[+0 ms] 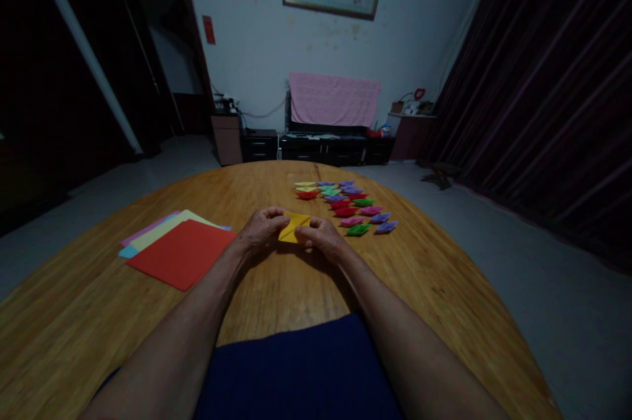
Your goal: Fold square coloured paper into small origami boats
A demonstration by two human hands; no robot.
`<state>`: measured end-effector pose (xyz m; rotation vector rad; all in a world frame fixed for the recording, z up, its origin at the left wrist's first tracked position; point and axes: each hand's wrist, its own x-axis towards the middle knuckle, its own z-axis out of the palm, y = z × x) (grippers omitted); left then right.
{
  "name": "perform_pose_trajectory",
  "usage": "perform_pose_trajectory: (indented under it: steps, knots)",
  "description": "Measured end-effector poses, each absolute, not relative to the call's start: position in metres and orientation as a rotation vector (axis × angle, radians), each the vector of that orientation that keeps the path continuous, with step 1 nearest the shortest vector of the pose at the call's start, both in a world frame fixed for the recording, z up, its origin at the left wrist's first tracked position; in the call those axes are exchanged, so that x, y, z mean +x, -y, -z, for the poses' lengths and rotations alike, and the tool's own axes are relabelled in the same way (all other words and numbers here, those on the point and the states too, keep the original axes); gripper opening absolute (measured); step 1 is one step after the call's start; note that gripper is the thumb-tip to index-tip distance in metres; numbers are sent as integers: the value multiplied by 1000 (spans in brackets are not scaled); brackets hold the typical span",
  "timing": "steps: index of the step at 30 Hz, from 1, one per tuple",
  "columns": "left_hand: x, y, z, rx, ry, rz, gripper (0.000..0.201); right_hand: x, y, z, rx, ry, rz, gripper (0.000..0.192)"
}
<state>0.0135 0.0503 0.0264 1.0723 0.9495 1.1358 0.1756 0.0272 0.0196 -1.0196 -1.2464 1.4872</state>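
Over the round wooden table (419,295), folded yellow paper (290,230) is pinched by left hand (261,228) and right hand (323,237), presumably to steady its folds; paper boats (344,212) are grouped farther right, likely for clearance.

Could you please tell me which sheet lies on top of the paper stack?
The flat red paper sheet; it alone is uncovered, overlapping the pale yellow paper sheet.

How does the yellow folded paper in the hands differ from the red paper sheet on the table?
The yellow folded paper is held between the left hand and right hand; the flat red paper sheet lies over other coloured paper sheets. The yellow paper shows folds, while the red sheet shows none. The yellow paper looks smaller than the red sheet. Both are paper.
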Motion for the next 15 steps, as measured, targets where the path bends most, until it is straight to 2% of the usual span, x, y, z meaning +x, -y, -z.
perform_pose_trajectory:
  steps: [3,5,15]
  knots:
    - [14,-57,-23,1019,-960,-1233,26,174,-31,-14,-907,1147,-1501,40]
    - [14,-61,-21,998,-976,-1265,27,174,-34,-10,-891,1126,-1474,45]
    - [20,-54,-21,1028,-971,-1202,32,171,-39,-7,-1032,1156,-1257,35]
